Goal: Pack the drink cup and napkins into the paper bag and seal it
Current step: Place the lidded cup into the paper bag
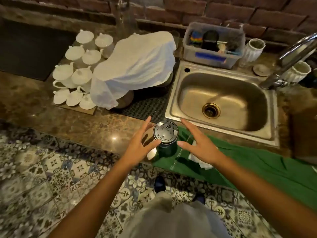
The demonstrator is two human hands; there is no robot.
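Note:
A dark green drink cup (167,148) with a black plastic lid (165,130) stands upright on the left end of a flat green paper bag (257,162) at the counter's front edge. My left hand (140,141) hovers just left of the cup, fingers spread, the thumb close to the lid's rim. My right hand (197,141) is spread open just right of the cup, not touching it. White napkins (200,159) lie on the bag under my right hand; another white piece (151,154) shows beside the cup's base.
A steel sink (221,98) with a tap (291,57) lies behind the bag. White teacups (75,78) and a cloth-covered pile (135,66) on a black mat fill the back left. A plastic tub (214,43) stands behind the sink. Patterned floor tiles lie below the counter edge.

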